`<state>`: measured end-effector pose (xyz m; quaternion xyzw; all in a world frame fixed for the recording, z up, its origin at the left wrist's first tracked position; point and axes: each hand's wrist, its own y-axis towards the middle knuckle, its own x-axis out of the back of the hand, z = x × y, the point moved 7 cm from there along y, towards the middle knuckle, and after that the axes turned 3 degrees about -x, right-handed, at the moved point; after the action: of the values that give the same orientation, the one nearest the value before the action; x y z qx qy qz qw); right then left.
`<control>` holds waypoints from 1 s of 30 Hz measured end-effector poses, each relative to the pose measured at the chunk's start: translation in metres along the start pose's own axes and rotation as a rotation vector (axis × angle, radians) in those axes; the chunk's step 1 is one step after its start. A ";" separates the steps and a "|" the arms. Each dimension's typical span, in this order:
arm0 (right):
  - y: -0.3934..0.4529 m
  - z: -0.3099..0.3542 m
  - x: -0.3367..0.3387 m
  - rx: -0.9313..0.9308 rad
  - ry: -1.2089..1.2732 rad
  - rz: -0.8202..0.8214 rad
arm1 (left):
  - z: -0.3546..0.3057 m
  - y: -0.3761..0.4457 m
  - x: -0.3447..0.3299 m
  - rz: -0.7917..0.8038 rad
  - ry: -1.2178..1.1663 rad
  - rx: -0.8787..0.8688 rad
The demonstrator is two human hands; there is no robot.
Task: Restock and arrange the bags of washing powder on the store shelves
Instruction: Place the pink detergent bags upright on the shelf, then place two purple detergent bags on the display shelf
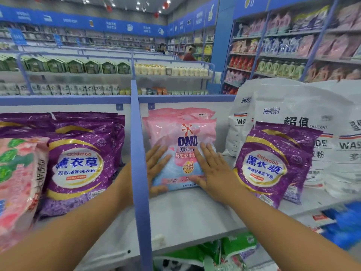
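Observation:
A pink OMO washing powder bag stands on the grey shelf, with at least one more pink bag behind it. My left hand lies flat on the bag's lower left, partly hidden by the blue upright divider. My right hand presses flat on its lower right, fingers spread. Purple lavender bags stand left of the divider. Two more purple bags stand to the right. Large white washing powder bags rise behind those.
A pink and green bag leans at the far left. Green bags fill the shelf below, and blue bags sit lower right. Stocked aisles stand behind, with people far off.

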<state>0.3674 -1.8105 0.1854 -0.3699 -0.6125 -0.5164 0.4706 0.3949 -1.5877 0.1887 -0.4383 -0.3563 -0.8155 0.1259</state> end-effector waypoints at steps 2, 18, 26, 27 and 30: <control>-0.008 0.002 0.007 -0.012 0.006 0.044 | 0.000 -0.013 0.000 0.116 0.002 0.031; -0.140 -0.062 0.047 0.076 0.138 0.134 | -0.129 -0.160 0.168 0.364 -0.029 1.094; -0.184 -0.119 0.061 0.028 0.181 0.180 | -0.238 -0.045 0.205 0.135 -0.059 0.878; -0.188 -0.127 0.062 0.012 0.180 0.183 | -0.246 -0.033 0.196 0.160 -0.103 0.874; -0.197 -0.150 0.062 -0.048 0.192 0.190 | -0.263 0.000 0.173 0.187 -0.196 0.815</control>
<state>0.1940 -1.9982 0.1919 -0.3863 -0.5143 -0.5169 0.5649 0.1293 -1.7513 0.2326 -0.4585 -0.6184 -0.5476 0.3279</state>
